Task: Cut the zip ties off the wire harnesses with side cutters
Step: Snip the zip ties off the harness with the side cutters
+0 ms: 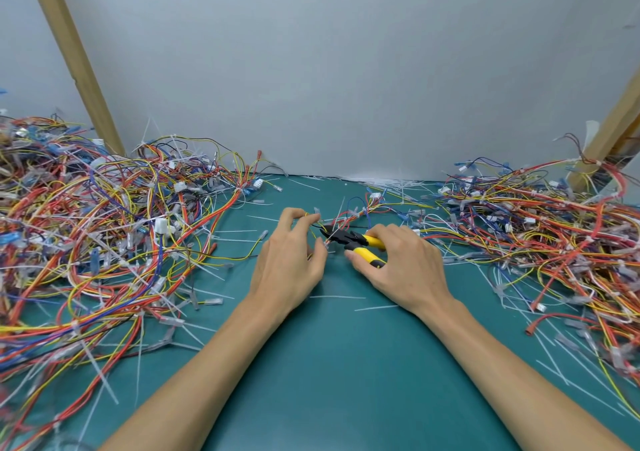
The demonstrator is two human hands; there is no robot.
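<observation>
Head view: a left hand (289, 260) pinches a thin bundle of red and yellow harness wires (356, 212) taut at its fingertips, apparently so the black-nosed, yellow-handled side cutters (349, 239), gripped by the right hand (403, 263), can reach in between both hands. The tie itself is too small to make out.

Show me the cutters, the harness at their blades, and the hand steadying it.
cutters (349, 238): head view, black joint.
harness (360, 211): head view, wire bundle beyond the blades.
left hand (291, 260): head view, back of hand.
</observation>
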